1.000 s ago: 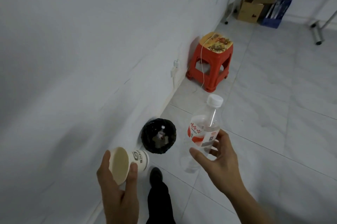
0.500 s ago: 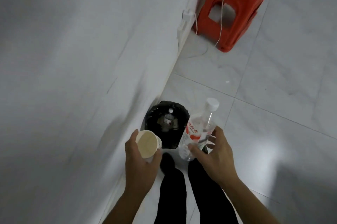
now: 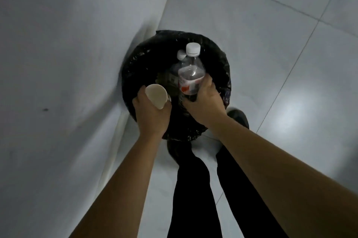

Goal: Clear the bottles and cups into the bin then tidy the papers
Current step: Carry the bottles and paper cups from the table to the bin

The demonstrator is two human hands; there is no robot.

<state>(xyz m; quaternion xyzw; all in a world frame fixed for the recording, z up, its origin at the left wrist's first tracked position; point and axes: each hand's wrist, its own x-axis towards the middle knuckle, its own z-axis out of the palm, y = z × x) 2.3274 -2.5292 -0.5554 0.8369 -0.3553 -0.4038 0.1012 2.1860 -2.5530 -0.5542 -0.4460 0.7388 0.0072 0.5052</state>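
A round bin (image 3: 135,69) lined with a black bag stands on the floor against the white wall. My left hand (image 3: 152,115) grips a pale paper cup (image 3: 156,96) over the bin's near left rim, its mouth tilted up toward me. My right hand (image 3: 205,104) holds a clear plastic bottle (image 3: 190,75) with a white cap and red label, upright over the bin's opening. Another clear bottle (image 3: 181,56) with a white cap lies inside the bin, behind the held one.
The white wall (image 3: 67,63) runs along the left, meeting the grey tiled floor (image 3: 271,53) at the bin. My legs in dark trousers (image 3: 193,189) and a dark shoe (image 3: 239,117) stand just in front of the bin.
I have stepped up to the bin and look straight down into it. Both hands have moved forward, bringing the cup and the bottle over the bin's opening. The red stool has left view.
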